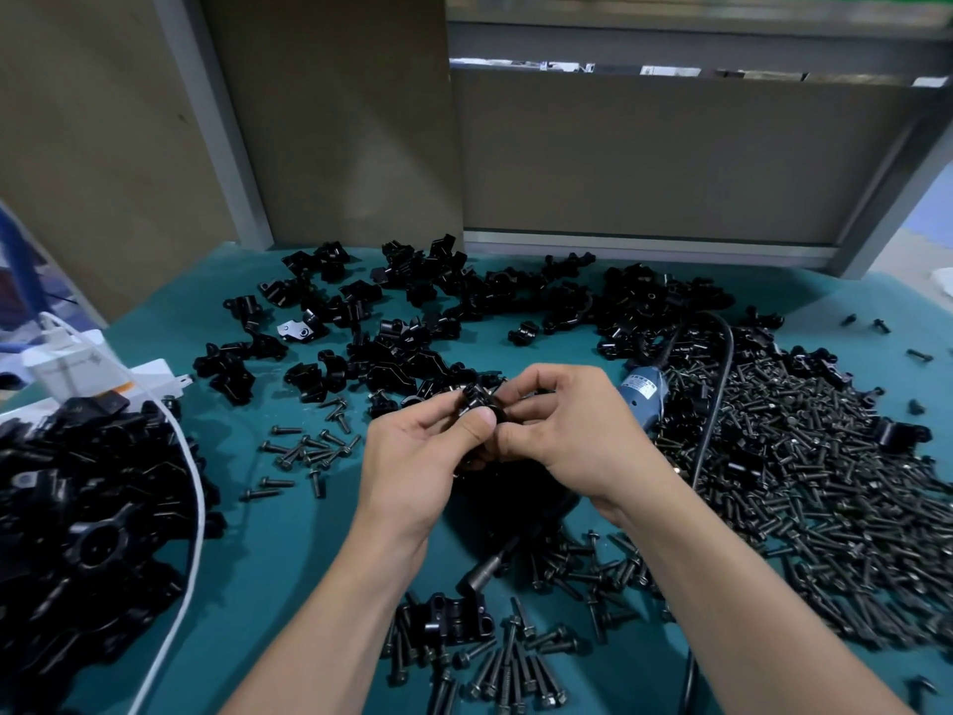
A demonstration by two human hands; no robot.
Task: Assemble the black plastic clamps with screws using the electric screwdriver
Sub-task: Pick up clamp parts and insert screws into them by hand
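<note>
Black clamp: plastic, held up over mid counter, pinched btwn both hands; partly hidden by fingers.
Left hand: fingers curled round clamp's left side, thumb pressed on its near face.
Right hand: fingers bent onto clamp's right side, gripping it; whether a screw sits in the pinch, can't tell.
Electric screwdriver: blue body, lying on counter just right of right hand, against the screw heap.
Black cord: runs from far side over heap's left part twd near edge.
Screw heap: dark screws, wide spread along right edge down to near-right corner.
Loose screws: small scatter left of left hand.
Near screws: batch at near edge btwn the forearms, one assembled-looking clamp piece among them.
Clamp parts: black pieces strewn along far edge.
Clamp pile: dense black heap at left edge.
White cable: crosses pile's right side twd near edge.
White box: left edge, behind pile.
Counter: teal top.
</note>
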